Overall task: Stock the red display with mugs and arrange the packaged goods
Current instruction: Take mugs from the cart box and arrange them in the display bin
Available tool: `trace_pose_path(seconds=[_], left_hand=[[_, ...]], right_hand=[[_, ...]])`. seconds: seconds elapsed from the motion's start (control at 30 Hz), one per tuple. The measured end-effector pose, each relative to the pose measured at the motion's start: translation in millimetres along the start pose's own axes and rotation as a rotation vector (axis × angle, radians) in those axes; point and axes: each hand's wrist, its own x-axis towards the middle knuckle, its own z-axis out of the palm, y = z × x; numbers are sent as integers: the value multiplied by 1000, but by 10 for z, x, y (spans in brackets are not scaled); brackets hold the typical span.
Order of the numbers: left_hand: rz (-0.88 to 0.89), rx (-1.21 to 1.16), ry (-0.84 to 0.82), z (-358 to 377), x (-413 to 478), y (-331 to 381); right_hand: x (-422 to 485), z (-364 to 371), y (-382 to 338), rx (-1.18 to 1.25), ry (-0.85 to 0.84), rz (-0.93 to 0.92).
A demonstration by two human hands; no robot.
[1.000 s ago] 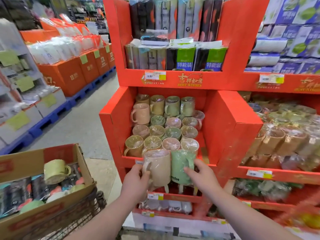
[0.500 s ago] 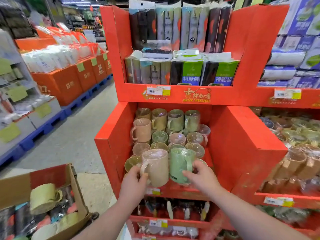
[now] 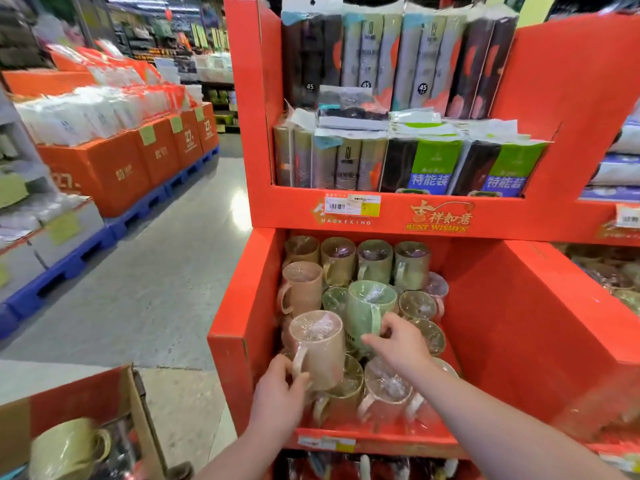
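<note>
bright, even shop light comes from overhead; ceiling strips [image 3: 138,0] glow far up-left of the grip. small white glints sit on the wrapped beige mug [image 3: 317,344] gripped by the left hand [image 3: 277,400] and on the green mug [image 3: 367,306] gripped by the right hand [image 3: 398,348]. a pale glare patch lies on the floor [image 3: 239,202] up-left of the grip. shadows are soft, deepest inside the red display [image 3: 519,341] just above the held mugs. both held mugs look fairly sharp. the carton [image 3: 138,410] and yellow mug [image 3: 65,445] down-left of the grip are smeared, as are the goods [image 3: 616,282] far right of it. straight display edges bow towards the borders.
</note>
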Motion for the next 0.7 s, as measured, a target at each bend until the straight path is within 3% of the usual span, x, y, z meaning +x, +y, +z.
trace_pose_path(seconds=[0.5, 0.7], left_hand=[[-60, -32, 62, 71, 145, -32], [-89, -4, 128, 79, 167, -9]], right_hand=[[750, 433, -211, -129, -72, -49], [896, 643, -204, -16, -105, 3]])
